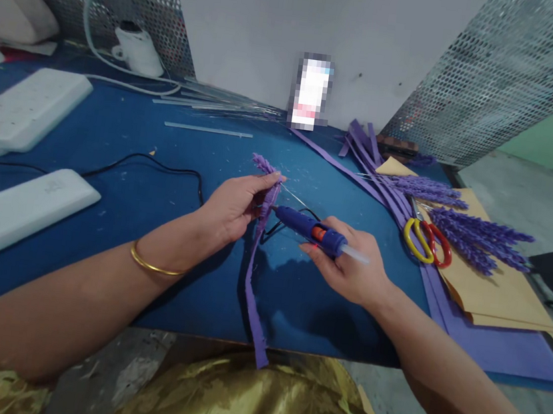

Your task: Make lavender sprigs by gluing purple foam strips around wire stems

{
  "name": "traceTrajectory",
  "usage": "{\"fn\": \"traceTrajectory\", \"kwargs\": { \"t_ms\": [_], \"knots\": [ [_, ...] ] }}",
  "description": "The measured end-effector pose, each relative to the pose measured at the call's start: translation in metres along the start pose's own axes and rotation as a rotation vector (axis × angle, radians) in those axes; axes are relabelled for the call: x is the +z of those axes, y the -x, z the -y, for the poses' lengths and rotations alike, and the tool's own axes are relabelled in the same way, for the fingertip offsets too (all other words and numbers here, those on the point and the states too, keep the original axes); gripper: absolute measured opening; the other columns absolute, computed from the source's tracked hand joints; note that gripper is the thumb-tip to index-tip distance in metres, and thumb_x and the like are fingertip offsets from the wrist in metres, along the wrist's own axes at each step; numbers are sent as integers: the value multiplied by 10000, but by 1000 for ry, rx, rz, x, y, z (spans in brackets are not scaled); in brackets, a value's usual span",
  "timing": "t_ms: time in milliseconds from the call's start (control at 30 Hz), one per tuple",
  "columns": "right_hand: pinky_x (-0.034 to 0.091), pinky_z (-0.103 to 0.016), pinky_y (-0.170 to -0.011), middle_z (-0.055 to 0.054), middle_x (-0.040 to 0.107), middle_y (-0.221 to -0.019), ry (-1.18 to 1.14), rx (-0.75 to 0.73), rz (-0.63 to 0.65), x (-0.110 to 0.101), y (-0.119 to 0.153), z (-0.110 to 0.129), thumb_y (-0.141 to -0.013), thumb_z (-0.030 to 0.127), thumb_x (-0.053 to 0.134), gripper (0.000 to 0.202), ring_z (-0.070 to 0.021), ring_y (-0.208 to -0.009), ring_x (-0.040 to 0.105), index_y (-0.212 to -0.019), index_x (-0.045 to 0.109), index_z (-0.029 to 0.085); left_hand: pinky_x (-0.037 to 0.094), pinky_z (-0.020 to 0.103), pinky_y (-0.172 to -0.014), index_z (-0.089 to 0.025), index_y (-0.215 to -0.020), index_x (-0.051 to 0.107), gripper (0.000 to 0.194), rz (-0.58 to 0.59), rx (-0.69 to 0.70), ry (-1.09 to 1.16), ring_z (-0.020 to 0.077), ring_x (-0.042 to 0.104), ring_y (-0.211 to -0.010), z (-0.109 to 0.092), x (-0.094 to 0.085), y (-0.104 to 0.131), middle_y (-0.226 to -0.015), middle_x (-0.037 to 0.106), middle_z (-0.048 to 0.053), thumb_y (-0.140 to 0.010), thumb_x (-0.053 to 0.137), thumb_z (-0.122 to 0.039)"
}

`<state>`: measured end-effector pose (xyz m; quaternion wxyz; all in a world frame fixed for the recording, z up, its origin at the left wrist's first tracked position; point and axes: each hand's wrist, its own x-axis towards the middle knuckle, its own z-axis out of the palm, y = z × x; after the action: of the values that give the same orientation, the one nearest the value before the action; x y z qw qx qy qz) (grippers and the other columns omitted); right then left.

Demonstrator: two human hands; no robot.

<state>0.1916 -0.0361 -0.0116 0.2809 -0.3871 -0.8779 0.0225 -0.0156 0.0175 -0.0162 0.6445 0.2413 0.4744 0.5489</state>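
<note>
Pinched in the fingers of my left hand is a purple paper flower stem, its tip pointing up and left. From it a purple strip hangs down over the table's front edge. My right hand is wrapped round a blue glue gun, whose nozzle points left at the wrapped part of the stem, touching or very near it. A clear glue stick sticks out of the gun's back end. A thin wire runs from the stem down to the right.
Scissors, purple flower stems, brown paper and purple strips lie right. Clear sticks and a blurred phone are at the back. Left are a power strip, a white case and a black cable.
</note>
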Motion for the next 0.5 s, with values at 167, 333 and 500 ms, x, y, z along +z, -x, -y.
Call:
{"fn": "traceTrajectory", "kwargs": {
  "t_ms": [167,333,500],
  "knots": [
    [308,-279,-517,-18,608,-677,-10,46,-20,3,-1,-7,-954,461,547,275,-166,-565,567,-918,580,190,425,225,-545,-145,-723,738,284,-39,-2,33,93,555,-585,-1,1,1,-679,701,10,-544,928,-256],
    [399,-283,-535,-43,676,-752,-288,206,-57,1,0,-11,-910,456,630,266,-161,-573,592,-894,625,190,457,209,-553,-143,-736,744,221,-75,-9,65,91,585,-599,-3,3,3,-701,717,13,-601,903,-216],
    [400,-262,-448,-30,672,-737,-740,461,-267,-7,-9,-18,-904,569,603,391,-113,-467,530,-889,684,186,449,198,-509,-142,-735,751,202,-62,-38,49,91,572,-573,-1,3,3,-687,717,23,-616,899,-209]
  ]
}}
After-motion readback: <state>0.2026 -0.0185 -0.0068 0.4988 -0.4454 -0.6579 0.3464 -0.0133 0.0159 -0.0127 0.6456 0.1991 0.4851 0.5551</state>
